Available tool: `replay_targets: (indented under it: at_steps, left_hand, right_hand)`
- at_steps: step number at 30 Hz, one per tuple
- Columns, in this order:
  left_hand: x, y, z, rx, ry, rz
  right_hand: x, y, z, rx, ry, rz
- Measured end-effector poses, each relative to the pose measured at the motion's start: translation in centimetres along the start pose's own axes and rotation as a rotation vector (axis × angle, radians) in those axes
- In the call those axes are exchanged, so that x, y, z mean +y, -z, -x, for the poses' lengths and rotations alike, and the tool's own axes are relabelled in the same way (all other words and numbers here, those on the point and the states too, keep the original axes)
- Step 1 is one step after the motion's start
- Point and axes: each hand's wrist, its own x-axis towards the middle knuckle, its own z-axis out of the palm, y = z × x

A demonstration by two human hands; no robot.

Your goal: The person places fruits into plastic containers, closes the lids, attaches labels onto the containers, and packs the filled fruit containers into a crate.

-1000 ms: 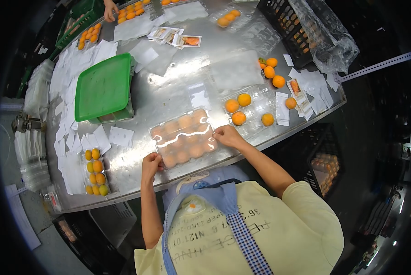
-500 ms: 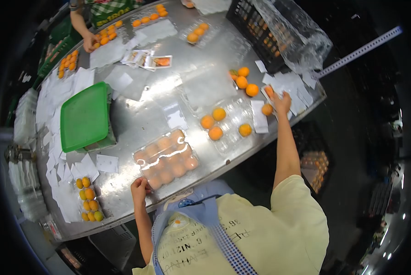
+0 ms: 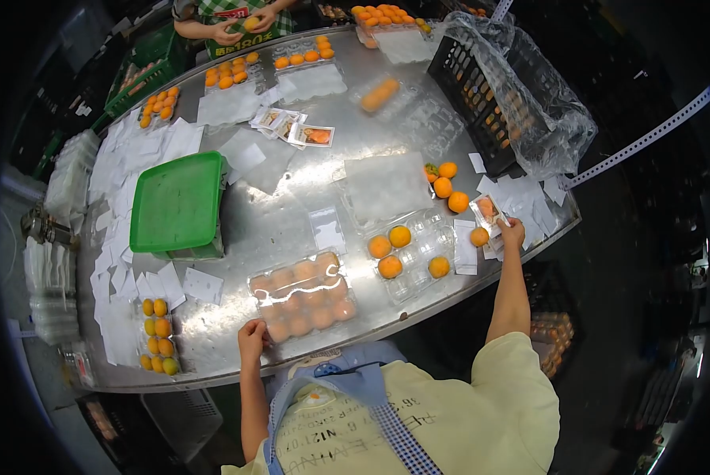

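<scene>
A closed clear pack of orange fruit (image 3: 303,295) lies near the table's front edge. My left hand (image 3: 253,340) is closed at its lower left corner. Over at the right, my right hand (image 3: 512,233) pinches a printed picture card (image 3: 488,212) above loose white papers. One loose fruit (image 3: 479,237) sits just left of that hand. Between my hands an open clear tray (image 3: 415,260) holds several orange fruits, and a white slip (image 3: 465,247) lies at its right side.
A green-lidded box (image 3: 177,203) stands left of centre. A black crate (image 3: 482,95) with plastic film is at the back right. Another person's hands (image 3: 248,25) hold a fruit across the table. A filled tray (image 3: 159,336) lies front left, among papers (image 3: 145,162).
My right hand has left the fruit pack, reached right and taken hold of the picture card. My left hand stays at the pack's corner. The camera view has shifted, showing more of the other person.
</scene>
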Motion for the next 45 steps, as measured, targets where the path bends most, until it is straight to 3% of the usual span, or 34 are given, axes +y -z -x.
replay_targets:
  at_steps: [8, 11, 14, 15, 18, 22, 25, 28, 33, 35, 38, 41, 45]
  left_hand:
    - [-0.8, 0.4, -0.6, -0.044, -0.057, -0.036]
    - [0.3, 0.4, 0.2, -0.020, -0.092, -0.093]
    - [0.2, 1.2, -0.2, 0.122, -0.313, -0.236]
    - [2.5, 0.8, 1.1, 0.201, -0.327, -0.317]
    - [6.7, -1.1, 3.5, 0.354, -0.630, -0.415]
    - [13.4, -6.2, 7.1, 0.187, -1.026, -0.537]
    - [17.2, -10.3, 9.7, -0.024, -1.287, -0.690]
    - [16.5, -12.0, 10.3, -0.460, -0.472, -0.533]
    - [9.9, -11.0, 6.5, -0.303, -0.323, -0.037]
    - [9.5, -10.4, 6.3, -0.255, -0.276, 0.124]
    - [9.1, -10.2, 6.2, -0.261, -0.369, 0.142]
    - [8.5, -9.7, 5.8, -0.404, -0.296, 0.213]
    - [9.5, -9.6, 6.1, -0.434, -0.232, 0.294]
  right_hand:
    - [-0.2, 0.4, 0.5, 0.132, 0.132, -0.240]
    - [-1.3, 1.9, 1.4, 0.268, 0.277, -0.169]
    - [-3.4, 3.9, 1.7, 0.711, 0.748, -0.008]
    - [-5.1, 5.1, 2.4, 0.726, 0.767, -0.038]
    - [-11.2, 8.3, 7.2, 0.180, 0.635, -0.435]
    - [-20.1, 8.7, 19.5, -0.477, 1.097, -0.317]
    - [-25.0, 7.9, 29.6, -0.745, 1.459, -0.193]
    - [-26.6, 6.8, 34.9, -0.743, 1.467, -0.431]
    - [-28.3, 6.8, 38.1, -0.398, 1.395, -0.661]
    - [-27.5, 5.7, 39.2, -0.401, 1.435, -0.597]
    - [-26.7, 4.7, 40.8, -0.426, 1.384, -0.539]
    - [-26.5, 4.3, 40.9, -0.429, 1.366, -0.528]
    - [-26.1, 4.3, 40.5, -0.448, 1.421, -0.531]
